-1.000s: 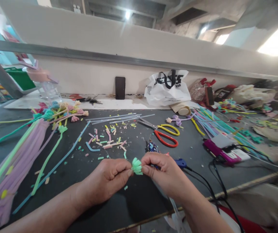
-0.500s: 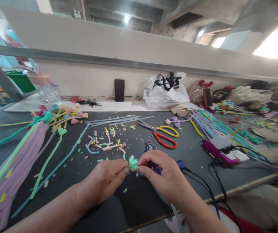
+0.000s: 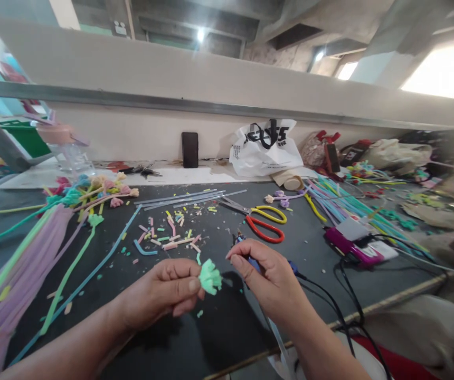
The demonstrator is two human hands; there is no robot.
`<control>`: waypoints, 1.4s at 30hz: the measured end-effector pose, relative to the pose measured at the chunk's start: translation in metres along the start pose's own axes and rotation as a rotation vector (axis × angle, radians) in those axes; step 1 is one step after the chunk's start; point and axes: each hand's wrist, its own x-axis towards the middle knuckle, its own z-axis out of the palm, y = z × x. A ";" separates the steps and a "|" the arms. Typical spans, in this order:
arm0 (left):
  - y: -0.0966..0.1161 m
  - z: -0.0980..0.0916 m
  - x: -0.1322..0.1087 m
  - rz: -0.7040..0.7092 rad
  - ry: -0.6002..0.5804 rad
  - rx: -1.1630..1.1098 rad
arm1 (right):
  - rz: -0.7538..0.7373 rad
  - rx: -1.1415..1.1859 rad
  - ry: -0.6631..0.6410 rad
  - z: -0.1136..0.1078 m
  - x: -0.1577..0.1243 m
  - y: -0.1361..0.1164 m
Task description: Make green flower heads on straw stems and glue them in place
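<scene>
My left hand (image 3: pixel 171 287) pinches a mint-green fuzzy flower (image 3: pixel 210 277) between thumb and fingers. Its petals fan out to the right. My right hand (image 3: pixel 262 272) is just right of the flower, apart from it, thumb and index finger brought together; whatever may be between them is too small to make out. Partly behind this hand is a blue corded glue gun (image 3: pixel 253 264), its tip pointing away from me. Whether the hand touches it is hidden. A clear stick (image 3: pixel 277 335) runs from below the hand over the table's front edge.
Red-and-yellow-handled scissors (image 3: pixel 264 228) lie beyond my right hand, near clear glue sticks (image 3: pixel 179 199). Cut fuzzy pieces (image 3: pixel 171 240) are scattered ahead. Purple pipe cleaners (image 3: pixel 37 258) fill the left side. A magenta device (image 3: pixel 348 247) with cables lies right. A phone (image 3: pixel 190 150) leans at the back.
My right fingers have come off the flower and moved slightly away to the right. My left hand has turned the flower, so its petals now show spread. The view has shifted a little.
</scene>
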 end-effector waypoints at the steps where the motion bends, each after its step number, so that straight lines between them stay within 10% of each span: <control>1: 0.000 0.000 -0.001 -0.012 0.004 -0.087 | 0.010 0.014 0.006 0.001 0.000 0.001; 18: -0.001 -0.002 0.003 -0.089 0.083 -0.363 | -0.226 0.070 0.076 0.016 -0.007 -0.005; 42: -0.002 0.008 0.008 -0.066 0.110 0.147 | -0.178 0.014 -0.051 0.028 -0.008 0.003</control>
